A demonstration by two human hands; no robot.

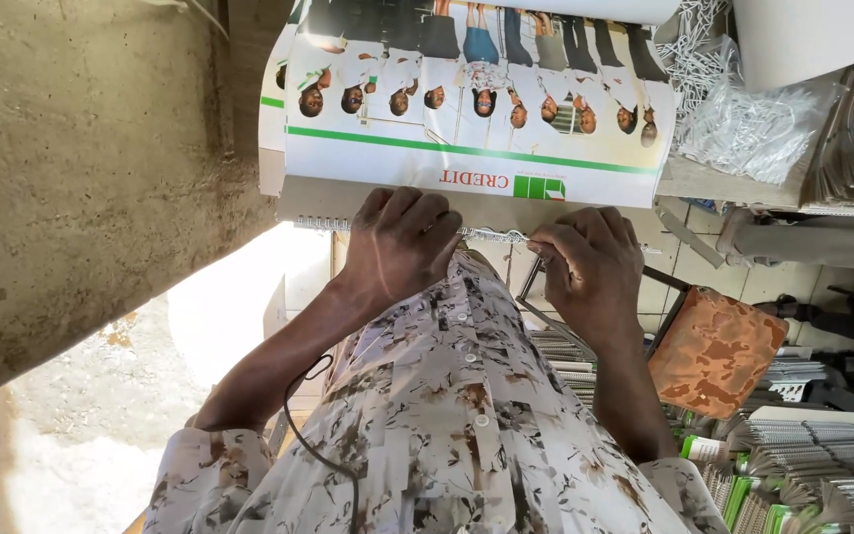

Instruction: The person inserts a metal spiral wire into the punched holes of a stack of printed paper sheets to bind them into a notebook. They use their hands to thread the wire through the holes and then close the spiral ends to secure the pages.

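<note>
Both hands (486, 252) at calendar (467, 109) wire edge (491, 235)

Open floor lies off the left edge of the white printed wire-bound calendar (467, 148), beside the bare concrete wall (81, 168). Off its right edge, a bag of white wire hangers (753, 119), an orange patterned cushion (719, 351) and stacked wire-bound booklets (822, 475) block passage.

— Where are your hands?

— Both out in front of me, forearms bare. My left hand (402, 242) lies palm down, fingers curled over.

— And the other?

— My right hand (585, 262) sits just beside it, knuckles up, fingertips pinched together, wrist bent.
</note>
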